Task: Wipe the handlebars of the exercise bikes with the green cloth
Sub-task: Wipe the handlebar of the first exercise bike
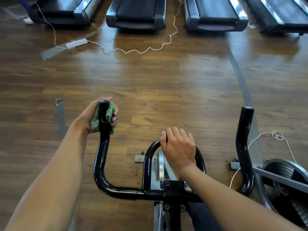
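Fingers (115,118) of left hand (90,117) round green cloth (111,109) on handlebar (102,152) tip

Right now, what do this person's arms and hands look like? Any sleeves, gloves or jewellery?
The left hand and right hand wear no gloves, and no ring, watch or bracelet shows. The left forearm and right forearm are uncovered to the frame's edge, with no sleeves in view.

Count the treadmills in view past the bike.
4 treadmills, only their near ends showing, in a row across the top: far left, centre-left, centre-right, far right. More may stand outside the frame.
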Available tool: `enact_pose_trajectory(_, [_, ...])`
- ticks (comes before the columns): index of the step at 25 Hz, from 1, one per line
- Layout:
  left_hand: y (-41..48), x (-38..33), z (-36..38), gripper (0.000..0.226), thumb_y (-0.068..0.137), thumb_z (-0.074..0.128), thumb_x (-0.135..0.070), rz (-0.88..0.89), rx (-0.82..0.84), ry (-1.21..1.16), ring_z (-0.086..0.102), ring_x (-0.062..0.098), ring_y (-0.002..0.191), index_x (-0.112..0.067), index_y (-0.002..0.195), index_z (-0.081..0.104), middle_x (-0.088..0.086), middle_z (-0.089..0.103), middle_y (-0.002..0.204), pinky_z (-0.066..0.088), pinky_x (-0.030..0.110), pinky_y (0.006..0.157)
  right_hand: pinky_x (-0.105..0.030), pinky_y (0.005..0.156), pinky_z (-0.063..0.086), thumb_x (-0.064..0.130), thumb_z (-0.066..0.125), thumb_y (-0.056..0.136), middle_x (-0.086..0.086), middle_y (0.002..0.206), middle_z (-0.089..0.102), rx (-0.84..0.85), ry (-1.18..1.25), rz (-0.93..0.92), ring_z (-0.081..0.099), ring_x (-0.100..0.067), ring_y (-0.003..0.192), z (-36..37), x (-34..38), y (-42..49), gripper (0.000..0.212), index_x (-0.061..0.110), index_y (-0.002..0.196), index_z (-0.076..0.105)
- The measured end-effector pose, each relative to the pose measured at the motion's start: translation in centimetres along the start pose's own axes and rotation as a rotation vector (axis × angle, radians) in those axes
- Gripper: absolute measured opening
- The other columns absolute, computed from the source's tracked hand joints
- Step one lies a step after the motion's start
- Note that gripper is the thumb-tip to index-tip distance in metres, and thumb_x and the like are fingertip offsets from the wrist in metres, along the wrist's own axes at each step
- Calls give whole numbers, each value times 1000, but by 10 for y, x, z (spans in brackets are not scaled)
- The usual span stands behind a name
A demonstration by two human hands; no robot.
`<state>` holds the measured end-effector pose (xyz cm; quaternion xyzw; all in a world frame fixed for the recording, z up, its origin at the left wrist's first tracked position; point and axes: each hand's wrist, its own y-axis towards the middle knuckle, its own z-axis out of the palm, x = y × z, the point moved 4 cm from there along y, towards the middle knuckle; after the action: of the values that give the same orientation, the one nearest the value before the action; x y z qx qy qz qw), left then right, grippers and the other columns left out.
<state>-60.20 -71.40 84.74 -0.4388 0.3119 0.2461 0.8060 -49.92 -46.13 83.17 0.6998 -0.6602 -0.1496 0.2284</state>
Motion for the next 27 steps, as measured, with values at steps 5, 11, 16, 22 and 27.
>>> enact_pose_trajectory(5, [-1, -11, 0, 59, 88, 38, -53, 26, -35, 70, 51, 25, 51, -7, 61, 62, 11, 51, 55, 47, 30, 55, -32, 56, 30, 31, 41, 100, 3, 64, 53, -2, -6, 12, 45, -17, 58, 2, 0, 0, 38, 20, 67, 56])
enact_pose_trajectory(11, [-6, 5, -2, 60, 93, 34, -52, 119, -91, -51, 49, 20, 50, -10, 64, 65, 6, 52, 55, 46, 25, 55, -34, 55, 33, 30, 39, 100, 2, 62, 53, -9, 8, 13, 45, -18, 57, 3, 1, 0, 39, 20, 65, 55])
enact_pose_trajectory(16, [-34, 94, -10, 60, 100, 29, -51, 53, -167, -308, 49, 13, 45, -8, 79, 65, 1, 52, 63, 47, 24, 46, -33, 55, 33, 29, 42, 99, 1, 62, 54, -11, 15, 1, 47, -19, 56, 3, 1, -2, 37, 19, 66, 56])
enact_pose_trajectory(22, [-77, 168, 20, 53, 95, 39, -51, 108, -175, -724, 44, 9, 39, -8, 76, 65, -5, 47, 54, 44, 23, 43, -32, 56, 32, 28, 42, 100, -1, 62, 55, -11, 10, -4, 48, -21, 56, 1, 2, -1, 38, 18, 66, 56])
enact_pose_trajectory(27, [-80, 208, 97, 51, 100, 35, -44, 468, -415, -1185, 50, 11, 43, -14, 68, 62, -5, 51, 52, 48, 21, 50, -33, 59, 35, 28, 41, 101, -3, 66, 60, 9, 11, 17, 54, -24, 61, 1, 2, -2, 39, 16, 69, 60])
